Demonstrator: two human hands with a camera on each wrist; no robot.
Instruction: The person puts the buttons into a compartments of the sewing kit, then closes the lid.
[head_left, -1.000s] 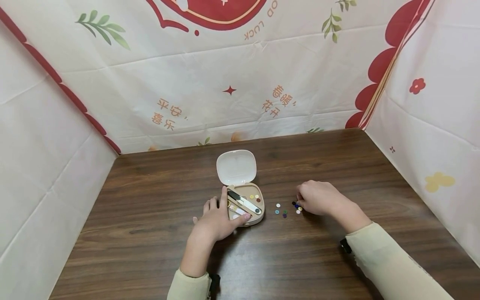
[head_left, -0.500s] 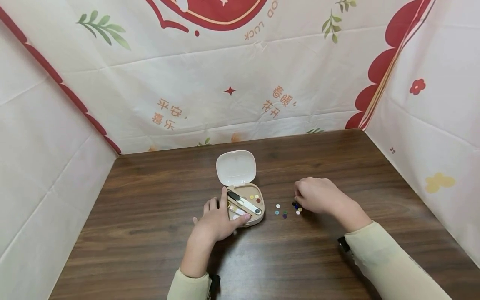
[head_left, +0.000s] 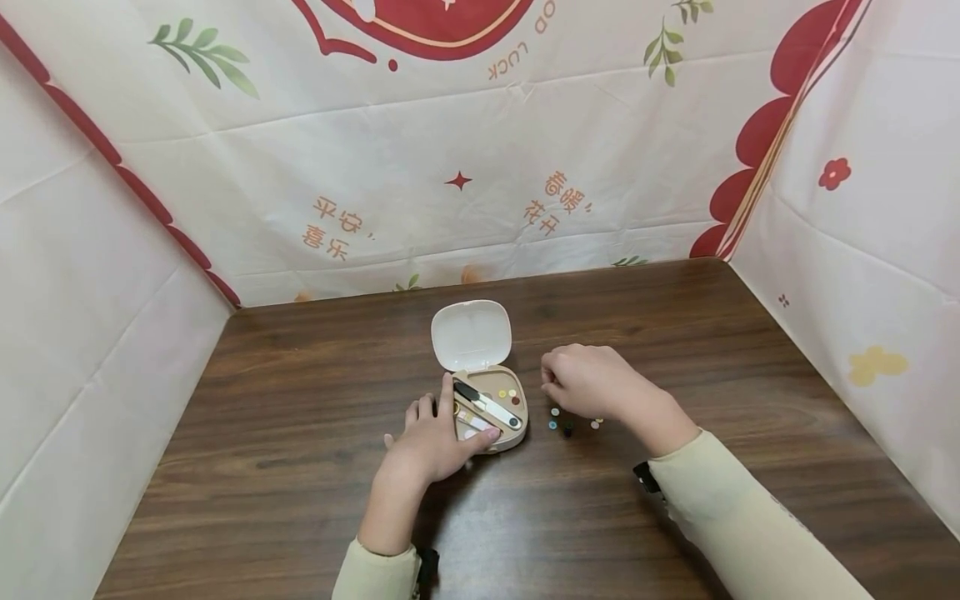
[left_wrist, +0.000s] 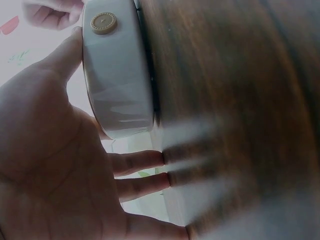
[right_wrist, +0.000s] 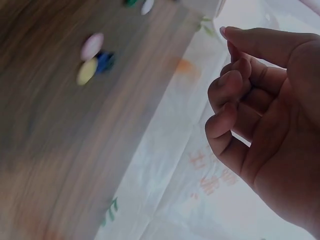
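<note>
An open sewing kit case [head_left: 514, 439] stands mid-table, its white lid [head_left: 471, 335] tipped back. My left hand [head_left: 429, 446] rests on it with straight, spread fingers, index along the left edge and thumb over the front rim. Inside lie a slim black-and-white tool [head_left: 495, 409], a yellow button [head_left: 502, 393] and a few others. My right hand [head_left: 592, 379] hovers just right of the case. Its thumb and index tips [right_wrist: 225, 32] meet and pinch what looks like a small button, mostly hidden. Below it lie loose buttons, including a blue one [head_left: 552, 425].
In the right wrist view a pink button [right_wrist: 92, 46], a yellow button [right_wrist: 87, 71] and a blue button [right_wrist: 104, 61] lie in a cluster on the wooden table [head_left: 300, 400]. A printed white cloth [head_left: 420, 208] hangs along the back and both sides.
My right hand has left the button cluster and moved left toward the case, its fingertips together. The left hand and the case have stayed in place.
</note>
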